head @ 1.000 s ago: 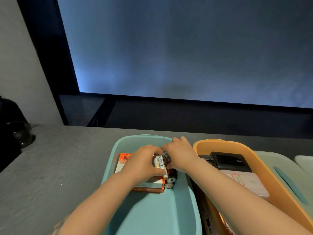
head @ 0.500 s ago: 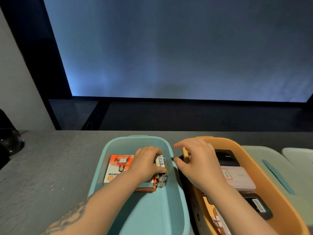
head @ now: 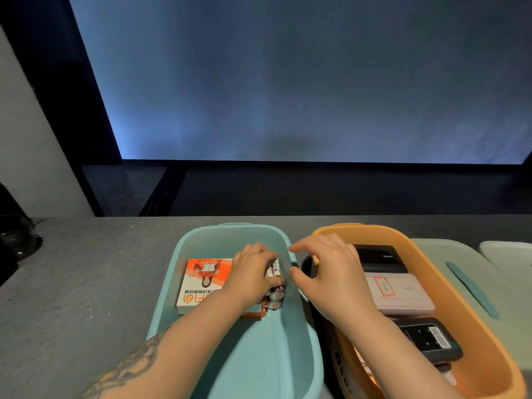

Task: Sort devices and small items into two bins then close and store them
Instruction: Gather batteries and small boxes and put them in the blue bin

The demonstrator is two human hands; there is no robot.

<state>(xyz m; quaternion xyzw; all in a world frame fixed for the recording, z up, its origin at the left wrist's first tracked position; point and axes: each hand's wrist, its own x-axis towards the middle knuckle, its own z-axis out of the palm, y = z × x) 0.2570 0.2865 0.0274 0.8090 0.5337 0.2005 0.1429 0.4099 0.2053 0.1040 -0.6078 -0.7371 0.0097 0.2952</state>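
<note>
gripping a bundle of small cylindrical batteries (head: pixel 275 272) inside the teal plastic bin (head: pixel 184 286), the left hand (head: pixel 253 276) curls; the right hand (head: pixel 325 272) hovers released beside the orange plastic bin (head: pixel 431 272).

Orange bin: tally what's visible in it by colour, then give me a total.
Black: 2, a power bank at the far end and a device with a white label nearer the person.
Pale pink: 1, a power bank between them.
Total: 3 visible in the orange bin; the right forearm hides part of it.
</note>
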